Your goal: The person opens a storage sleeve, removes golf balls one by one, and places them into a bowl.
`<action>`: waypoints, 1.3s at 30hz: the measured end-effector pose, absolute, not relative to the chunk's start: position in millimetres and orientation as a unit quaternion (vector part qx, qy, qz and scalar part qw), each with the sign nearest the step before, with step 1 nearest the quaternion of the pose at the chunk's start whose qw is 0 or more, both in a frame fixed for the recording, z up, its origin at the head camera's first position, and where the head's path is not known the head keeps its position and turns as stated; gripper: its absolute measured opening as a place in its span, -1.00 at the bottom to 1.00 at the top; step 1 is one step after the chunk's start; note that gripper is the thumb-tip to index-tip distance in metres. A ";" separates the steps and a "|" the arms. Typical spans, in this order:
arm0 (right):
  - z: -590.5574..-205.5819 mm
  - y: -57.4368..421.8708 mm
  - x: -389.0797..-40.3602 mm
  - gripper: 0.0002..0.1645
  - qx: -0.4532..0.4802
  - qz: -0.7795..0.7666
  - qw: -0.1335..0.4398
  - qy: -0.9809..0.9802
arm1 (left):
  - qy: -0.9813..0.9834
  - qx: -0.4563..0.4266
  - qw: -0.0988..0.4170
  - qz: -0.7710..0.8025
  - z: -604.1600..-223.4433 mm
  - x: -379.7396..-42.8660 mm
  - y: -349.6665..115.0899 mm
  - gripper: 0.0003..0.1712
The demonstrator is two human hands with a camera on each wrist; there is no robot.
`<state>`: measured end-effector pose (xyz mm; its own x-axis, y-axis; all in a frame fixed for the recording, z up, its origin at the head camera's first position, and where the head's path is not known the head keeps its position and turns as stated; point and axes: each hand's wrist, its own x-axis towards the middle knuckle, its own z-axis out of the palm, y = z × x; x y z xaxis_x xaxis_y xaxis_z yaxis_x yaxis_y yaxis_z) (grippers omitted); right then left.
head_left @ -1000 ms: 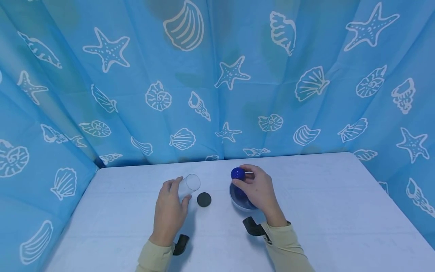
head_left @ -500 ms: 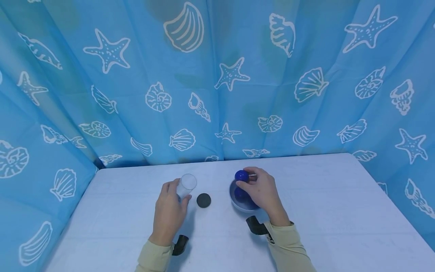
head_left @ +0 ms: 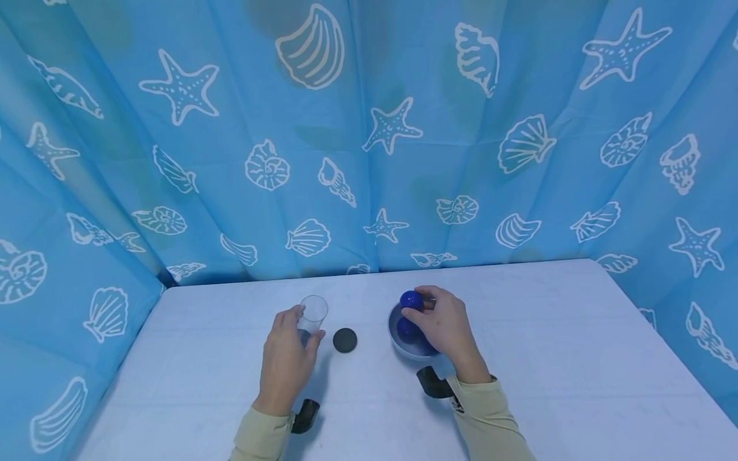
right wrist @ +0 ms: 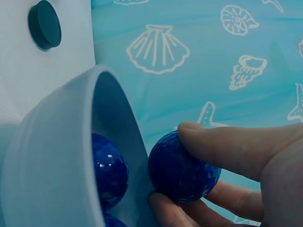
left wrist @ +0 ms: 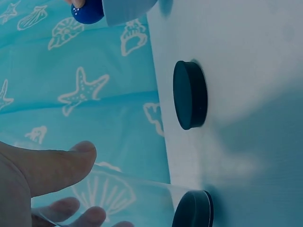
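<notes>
My left hand (head_left: pixel 288 365) holds a clear cylindrical jar (head_left: pixel 314 310) with its open mouth up. The jar's dark base (left wrist: pixel 193 210) is right at the tabletop in the left wrist view, and my thumb and fingers lie either side of its clear wall. My right hand (head_left: pixel 444 323) pinches a shiny blue golf ball (right wrist: pixel 182 165) between thumb and fingers, over the rim of a grey-blue bowl (right wrist: pixel 52 137). Inside the bowl sits another blue golf ball (right wrist: pixel 109 170), with part of a further one showing below it.
A round black lid (head_left: pixel 344 340) lies flat on the white-covered table (head_left: pixel 548 358) between the jar and the bowl. Behind the table hangs a blue curtain (head_left: pixel 403 173) with white shell and starfish prints. Black wrist mounts (head_left: pixel 435 383) stick out below both hands.
The jar has swung from a rightward tilt to nearly upright, its mouth moving left. My right hand has shifted slightly right and nearer with the golf ball. The lid and bowl stay put.
</notes>
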<state>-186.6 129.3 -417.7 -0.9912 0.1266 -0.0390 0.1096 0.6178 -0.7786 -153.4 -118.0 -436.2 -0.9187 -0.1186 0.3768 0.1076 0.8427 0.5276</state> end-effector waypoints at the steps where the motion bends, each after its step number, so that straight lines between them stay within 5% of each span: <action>1: -418.3 129.3 -186.8 -0.40 -0.065 0.432 0.010 -0.900 | -0.938 0.005 0.200 -0.282 -436.4 -153.5 -118.1 -0.32; 39: -426.6 126.2 -187.6 -0.42 -0.076 0.350 0.008 -0.934 | -0.931 0.018 0.185 -0.314 -442.6 -158.7 -123.1 -0.36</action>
